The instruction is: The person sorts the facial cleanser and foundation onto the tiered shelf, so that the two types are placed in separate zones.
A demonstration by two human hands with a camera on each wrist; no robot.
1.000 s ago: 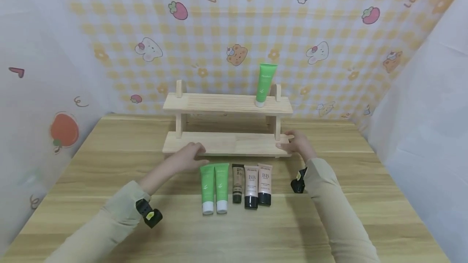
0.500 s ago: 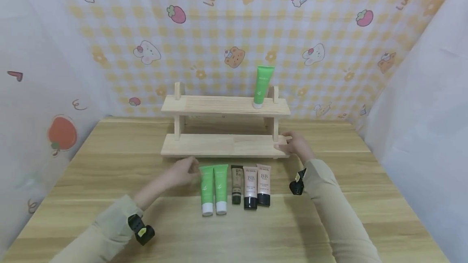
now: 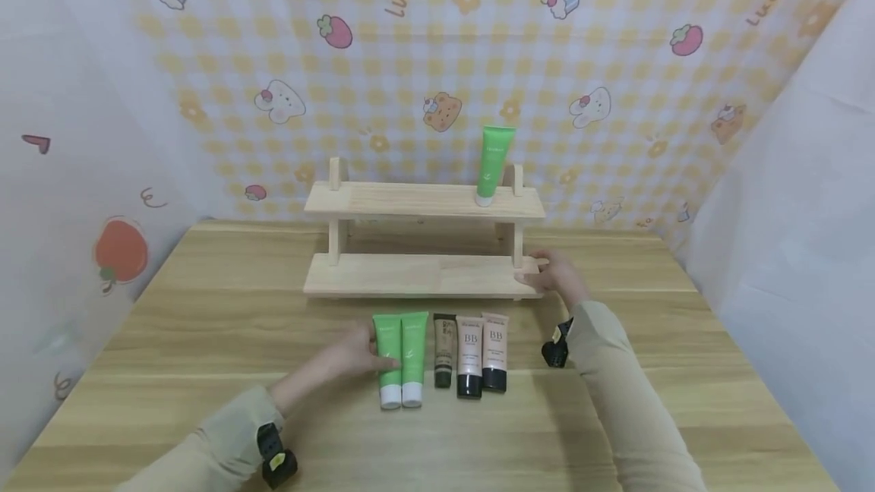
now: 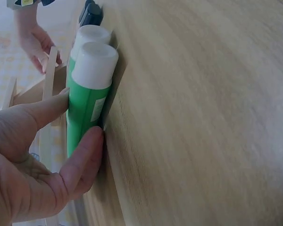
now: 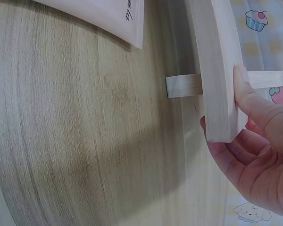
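On the wooden table lie two green tubes with white caps, side by side. My left hand [image 3: 352,353] pinches the left green tube [image 3: 388,340], next to the right green tube [image 3: 413,348]. In the left wrist view, the thumb and fingers of my left hand [image 4: 42,160] are on either side of the nearer tube's green body [image 4: 82,110]. My right hand [image 3: 557,277] grips the right end of the wooden shelf's lower board [image 3: 410,274]; in the right wrist view that hand [image 5: 264,146] has its thumb on top and its fingers underneath.
A green tube [image 3: 494,162] stands cap down on the upper board [image 3: 410,200], near its right end. Right of the lying green tubes are a brown tube [image 3: 444,344] and two pink BB tubes [image 3: 469,348], [image 3: 495,344] with black caps. A patterned cloth [image 3: 383,59] hangs behind.
My left hand has come down from the lower board's front edge to the left green tube and taken hold of it. My right hand has stayed on the board's end.
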